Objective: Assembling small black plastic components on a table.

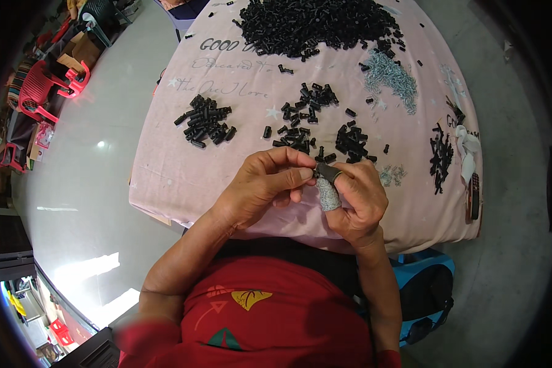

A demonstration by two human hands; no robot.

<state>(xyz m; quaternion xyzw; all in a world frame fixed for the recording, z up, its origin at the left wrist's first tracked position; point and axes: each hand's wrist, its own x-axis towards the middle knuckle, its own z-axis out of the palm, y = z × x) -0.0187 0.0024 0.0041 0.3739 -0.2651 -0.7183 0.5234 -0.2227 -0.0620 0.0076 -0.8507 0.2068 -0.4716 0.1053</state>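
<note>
Over the near part of the table, my left hand (pixel 257 187) and my right hand (pixel 363 199) meet fingertip to fingertip. Both are closed in a pinch on a small dark part, mostly hidden by the fingers. A grey fabric sleeve (pixel 329 195) wraps my right thumb, and a dark cover (pixel 329 172) sits on the right index finger. Just beyond the hands lie loose short black plastic fittings (pixel 297 142) and, to the right, another cluster of black fittings (pixel 351 142). Small clear or silvery pieces (pixel 392 175) are scattered beside my right hand.
A large heap of black parts (pixel 316 27) covers the far end of the pink tablecloth (pixel 165 165). Silvery screws (pixel 391 80) lie right of it. Black fittings (pixel 205 119) form a pile at left. Thin black pieces (pixel 440 158) lie near the right edge. A blue bag (pixel 429 294) stands below.
</note>
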